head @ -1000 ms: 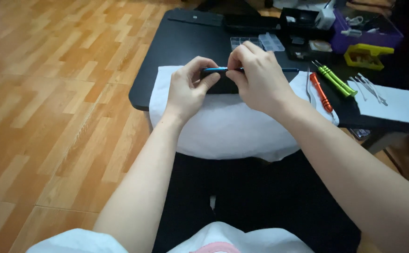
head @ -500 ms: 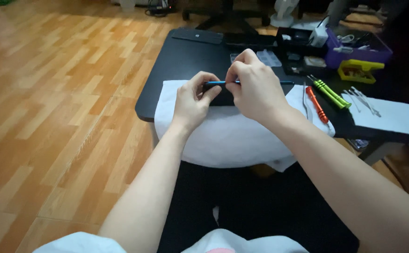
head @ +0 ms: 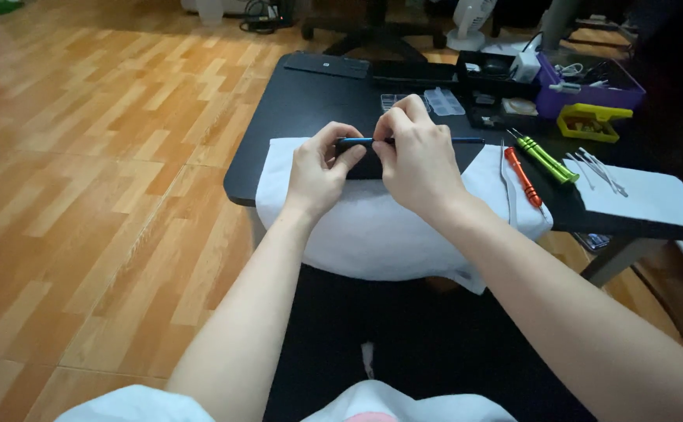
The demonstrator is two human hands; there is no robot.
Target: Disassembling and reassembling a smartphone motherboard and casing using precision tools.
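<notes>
Head view shows both hands, left hand point(head: 320, 168) and right hand point(head: 413, 159), gripping the dark phone point(head: 412, 155) slightly lower over the white cloth point(head: 373, 227) than before, fingertips pinched along its blue edge.

Two bare arms reach out from the bottom. The left hand point(head: 320, 173) and the right hand point(head: 417, 160) have no gloves, no rings and no watch. The arms are bare up to short white sleeves point(head: 134, 405) at about 7 o'clock. The white shirt shows a small pink patch point(head: 369, 416) at 6 o'clock.
</notes>
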